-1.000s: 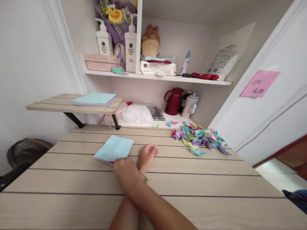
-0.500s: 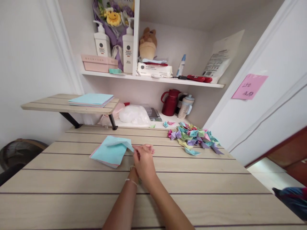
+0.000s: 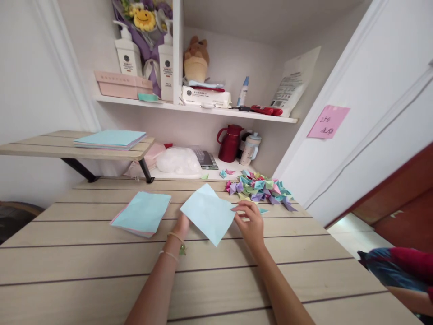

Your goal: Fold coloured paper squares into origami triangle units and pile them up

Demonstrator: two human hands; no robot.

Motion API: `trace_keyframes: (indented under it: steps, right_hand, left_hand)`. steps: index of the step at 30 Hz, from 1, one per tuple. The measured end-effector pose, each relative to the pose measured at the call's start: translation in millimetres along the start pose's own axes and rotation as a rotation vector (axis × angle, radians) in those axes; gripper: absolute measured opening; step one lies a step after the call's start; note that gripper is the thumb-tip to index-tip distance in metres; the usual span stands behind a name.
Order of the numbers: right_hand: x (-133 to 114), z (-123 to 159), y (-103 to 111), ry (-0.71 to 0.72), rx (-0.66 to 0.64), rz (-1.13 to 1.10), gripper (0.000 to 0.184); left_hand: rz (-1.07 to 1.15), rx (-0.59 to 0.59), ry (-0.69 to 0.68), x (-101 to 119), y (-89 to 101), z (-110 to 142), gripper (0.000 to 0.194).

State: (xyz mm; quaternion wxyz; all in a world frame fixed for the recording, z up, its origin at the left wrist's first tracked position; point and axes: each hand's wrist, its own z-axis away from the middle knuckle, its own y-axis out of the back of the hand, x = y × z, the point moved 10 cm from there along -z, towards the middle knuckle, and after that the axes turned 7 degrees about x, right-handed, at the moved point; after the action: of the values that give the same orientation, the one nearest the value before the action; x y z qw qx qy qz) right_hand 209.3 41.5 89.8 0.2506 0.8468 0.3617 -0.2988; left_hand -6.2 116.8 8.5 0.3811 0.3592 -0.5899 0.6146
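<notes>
A single square sheet of light blue paper is held up over the desk, turned so its corners point left, right, up and down. My right hand pinches its right corner between thumb and fingers. At the left corner is my left hand, closed on the sheet, with its fingers mostly hidden behind the paper. To the left of that hand lies a stack of square paper, light blue on top with pink showing at the edge. Beyond my right hand sits a heap of small folded paper pieces in several colours.
A low wooden stand at the left bears another paper stack. Behind the desk are a red jug, a pale bottle and a white plastic bag. Part of a person shows at the lower right.
The top blue sheet has come off the stack and is now spread between both hands. My hands have moved apart, the right one to the right. The view has shifted slightly.
</notes>
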Motion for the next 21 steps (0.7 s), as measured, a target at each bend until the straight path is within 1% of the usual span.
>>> trace_keyframes:
  steps: [1, 2, 3, 4, 6, 7, 8, 10, 12, 14, 15, 16, 18, 19, 20, 21]
  right_hand:
    - [12, 2, 3, -0.034, 0.02, -0.007, 0.011]
    - [22, 4, 1, -0.065, 0.007, -0.023, 0.011]
    - [30, 6, -2, -0.095, -0.01, -0.044, 0.011]
    - [36, 7, -6, -0.122, -0.03, -0.07, 0.011]
    - [46, 7, -14, -0.174, -0.053, -0.128, 0.012]
    - [49, 7, -17, -0.205, -0.062, -0.163, 0.014]
    - [53, 7, -20, -0.238, -0.075, -0.207, 0.02]
    - [56, 10, -29, -0.295, -0.141, -0.312, 0.038]
    - [53, 14, -40, -0.314, -0.254, -0.392, 0.056]
    - [44, 19, -49, -0.288, -0.372, -0.412, 0.062]
    - [39, 21, -52, -0.265, -0.42, -0.407, 0.06]
    - [35, 22, -54, -0.242, -0.452, -0.399, 0.054]
    - [31, 20, -54, -0.221, -0.471, -0.382, 0.034]
    - [32, 18, -53, -0.229, -0.453, -0.371, 0.023]
    - [35, 16, -50, -0.251, -0.42, -0.355, 0.018]
    - [41, 14, -47, -0.288, -0.375, -0.34, 0.02]
  left_hand:
    - [0.005, -0.02, 0.025, 0, -3.4, 0, 0.044]
    - [0.027, -0.091, 0.084, -4, -12.0, 1, 0.051]
    - [0.036, -0.121, 0.108, -4, -16.6, 2, 0.055]
    - [0.02, -0.127, 0.116, -4, -18.7, 2, 0.055]
    - [-0.066, -0.08, 0.078, -2, -15.6, -1, 0.047]
    - [-0.107, -0.064, 0.06, -1, -14.1, -1, 0.046]
    - [-0.14, -0.052, 0.042, -2, -12.7, -2, 0.047]
    - [-0.17, -0.041, 0.009, -2, -10.1, -4, 0.049]
    - [-0.176, -0.009, -0.032, -1, -5.0, -6, 0.049]
    - [-0.183, 0.035, -0.055, 0, 1.3, -8, 0.052]
    - [-0.185, 0.052, -0.061, 1, 3.6, -9, 0.054]
    - [-0.187, 0.068, -0.07, 2, 5.5, -9, 0.056]
    - [-0.199, 0.096, -0.096, 5, 8.1, -10, 0.056]
    - [-0.208, 0.102, -0.108, 7, 8.3, -10, 0.054]
    - [-0.219, 0.099, -0.112, 7, 7.6, -9, 0.051]
    - [-0.231, 0.084, -0.104, 7, 5.7, -9, 0.046]
